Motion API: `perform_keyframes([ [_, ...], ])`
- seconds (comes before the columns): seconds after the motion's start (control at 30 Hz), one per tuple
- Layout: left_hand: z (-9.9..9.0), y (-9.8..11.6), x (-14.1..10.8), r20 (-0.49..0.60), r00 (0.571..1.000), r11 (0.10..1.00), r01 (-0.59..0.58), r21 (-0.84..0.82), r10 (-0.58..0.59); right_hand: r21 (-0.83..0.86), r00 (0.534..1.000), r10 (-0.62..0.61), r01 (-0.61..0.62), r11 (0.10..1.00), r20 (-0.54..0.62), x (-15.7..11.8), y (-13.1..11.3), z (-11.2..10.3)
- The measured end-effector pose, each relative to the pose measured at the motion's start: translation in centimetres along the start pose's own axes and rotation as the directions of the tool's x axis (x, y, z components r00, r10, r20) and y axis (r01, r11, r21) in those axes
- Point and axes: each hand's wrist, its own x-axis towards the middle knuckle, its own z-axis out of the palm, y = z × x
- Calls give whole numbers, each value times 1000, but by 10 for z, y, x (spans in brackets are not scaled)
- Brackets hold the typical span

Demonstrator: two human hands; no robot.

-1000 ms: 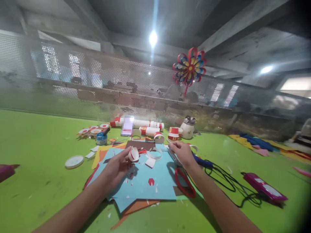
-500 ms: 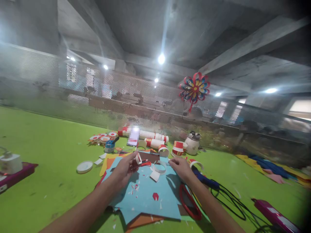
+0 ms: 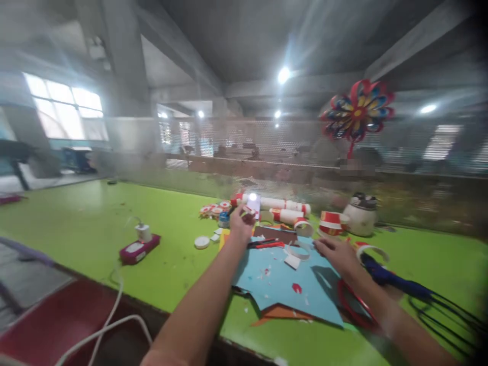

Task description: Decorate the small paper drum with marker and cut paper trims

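While left hand [image 3: 240, 226] pinches small white piece [image 3: 250, 210], right hand [image 3: 338, 252] half-curled, hold unclear

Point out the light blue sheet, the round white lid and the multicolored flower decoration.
Light blue sheet [image 3: 280, 280]: head view, on a bare patch of its surface.
Round white lid [image 3: 202, 242]: head view, on the middle of its disc.
Multicolored flower decoration [image 3: 357, 113]: head view, on its center.
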Motion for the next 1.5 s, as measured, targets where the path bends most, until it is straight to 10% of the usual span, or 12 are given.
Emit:
perform_keyframes([
  [0.23,-3,-6,-17,251,968,997,-12,78,-8,153,997,-39,50,987,-73,-10,-2,2],
  [0.53,4,62,-41,512,852,984,-164,67,107,133,991,-114,122,984,-72,-16,-4,2],
  [0.9,-23,-12,-87,677,614,854,-8,520,-406,53,993,-113,115,992,-46,-16,-4,6],
  [1.5,-46,-29,-66,535,729,793,18,609,-428,58,992,-115,112,992,46,-18,-19,6],
])
